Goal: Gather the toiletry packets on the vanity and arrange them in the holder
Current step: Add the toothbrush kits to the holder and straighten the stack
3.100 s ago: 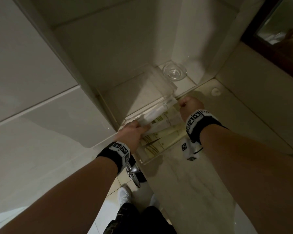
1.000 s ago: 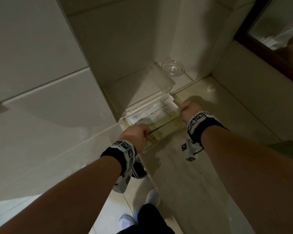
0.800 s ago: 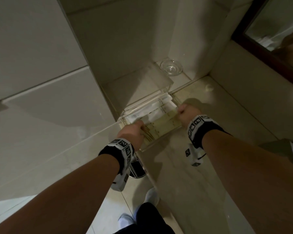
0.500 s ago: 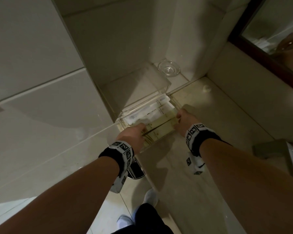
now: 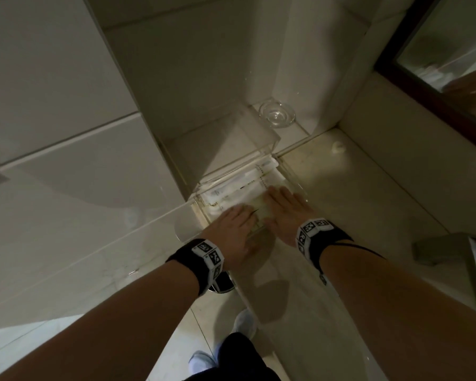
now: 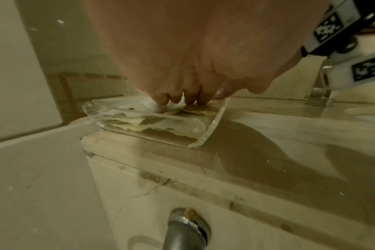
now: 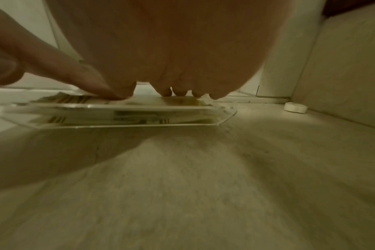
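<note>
Spanning the scene, a beige marble vanity counter (image 5: 355,204) carries a clear acrylic holder (image 5: 261,149) pushed into its far left corner, beside the tiled wall. Inside the holder's low front tray lie the white and cream toiletry packets (image 5: 239,185), stacked flat in overlapping layers. Both hands rest palm-down on the stack: the left hand (image 5: 235,229) with fingers (image 6: 176,98) extended and pressing the packets' near left part, the right hand (image 5: 285,209) flat just beside it, fingers straight, gripping nothing. Behind the holder stands a small round clear glass dish (image 5: 276,115), and a small white round cap (image 7: 295,107) lies near the right wall.
</note>
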Action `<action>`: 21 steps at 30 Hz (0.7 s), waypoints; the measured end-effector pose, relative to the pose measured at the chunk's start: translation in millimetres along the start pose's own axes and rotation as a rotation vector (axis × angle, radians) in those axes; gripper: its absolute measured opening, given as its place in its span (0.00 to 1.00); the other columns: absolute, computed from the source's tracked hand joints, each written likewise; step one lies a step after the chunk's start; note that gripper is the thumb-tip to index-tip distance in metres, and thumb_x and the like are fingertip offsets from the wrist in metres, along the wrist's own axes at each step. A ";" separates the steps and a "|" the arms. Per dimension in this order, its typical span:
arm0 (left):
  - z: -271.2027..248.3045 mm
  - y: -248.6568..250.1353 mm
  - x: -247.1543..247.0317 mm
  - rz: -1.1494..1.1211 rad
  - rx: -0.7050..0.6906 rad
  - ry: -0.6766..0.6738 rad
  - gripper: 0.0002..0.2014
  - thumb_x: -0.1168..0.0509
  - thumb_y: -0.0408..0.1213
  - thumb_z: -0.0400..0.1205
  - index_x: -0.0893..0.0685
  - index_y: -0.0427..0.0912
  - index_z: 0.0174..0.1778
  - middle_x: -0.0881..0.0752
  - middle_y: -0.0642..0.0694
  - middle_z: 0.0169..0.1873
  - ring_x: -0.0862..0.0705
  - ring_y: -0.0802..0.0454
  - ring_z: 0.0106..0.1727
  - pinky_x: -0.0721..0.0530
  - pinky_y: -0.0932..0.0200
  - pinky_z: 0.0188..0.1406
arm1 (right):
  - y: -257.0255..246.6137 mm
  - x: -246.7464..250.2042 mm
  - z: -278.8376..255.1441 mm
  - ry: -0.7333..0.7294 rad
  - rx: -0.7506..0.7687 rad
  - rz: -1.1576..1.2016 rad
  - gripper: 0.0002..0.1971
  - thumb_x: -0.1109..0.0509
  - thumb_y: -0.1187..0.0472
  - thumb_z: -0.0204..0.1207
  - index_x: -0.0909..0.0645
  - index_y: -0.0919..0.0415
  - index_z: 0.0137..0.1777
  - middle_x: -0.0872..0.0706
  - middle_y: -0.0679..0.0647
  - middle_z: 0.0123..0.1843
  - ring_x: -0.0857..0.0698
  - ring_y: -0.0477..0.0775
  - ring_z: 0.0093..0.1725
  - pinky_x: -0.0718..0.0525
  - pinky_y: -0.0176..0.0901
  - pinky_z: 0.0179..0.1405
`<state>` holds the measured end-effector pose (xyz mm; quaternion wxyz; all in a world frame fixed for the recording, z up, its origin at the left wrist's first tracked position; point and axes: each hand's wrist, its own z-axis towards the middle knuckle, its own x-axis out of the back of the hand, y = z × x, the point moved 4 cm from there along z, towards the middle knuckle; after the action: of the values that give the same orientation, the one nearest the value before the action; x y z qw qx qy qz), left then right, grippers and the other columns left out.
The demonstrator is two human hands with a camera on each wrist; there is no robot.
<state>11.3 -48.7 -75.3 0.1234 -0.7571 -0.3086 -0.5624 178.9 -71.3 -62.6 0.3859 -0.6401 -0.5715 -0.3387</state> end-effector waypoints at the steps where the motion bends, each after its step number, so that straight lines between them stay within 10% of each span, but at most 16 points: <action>1: 0.2 0.0 -1.6 -0.007 -0.002 -0.012 0.38 0.51 0.60 0.86 0.53 0.45 0.88 0.53 0.45 0.88 0.57 0.47 0.88 0.57 0.47 0.86 | 0.7 -3.0 -0.7 -0.009 -0.002 -0.005 0.35 0.52 0.41 0.87 0.61 0.52 0.88 0.63 0.48 0.89 0.60 0.54 0.88 0.59 0.54 0.86; 21: 0.4 -31.1 5.9 -0.101 0.161 0.003 0.37 0.55 0.63 0.85 0.55 0.50 0.87 0.65 0.53 0.86 0.64 0.47 0.87 0.55 0.44 0.86 | 5.1 19.3 17.8 -0.009 -0.051 -0.012 0.33 0.58 0.38 0.85 0.54 0.47 0.88 0.59 0.41 0.89 0.60 0.53 0.88 0.59 0.57 0.86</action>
<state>-6.2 -22.3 -74.9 0.1558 -0.7274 -0.3906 -0.5423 186.2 -46.7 -54.7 0.3648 -0.6479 -0.5682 -0.3524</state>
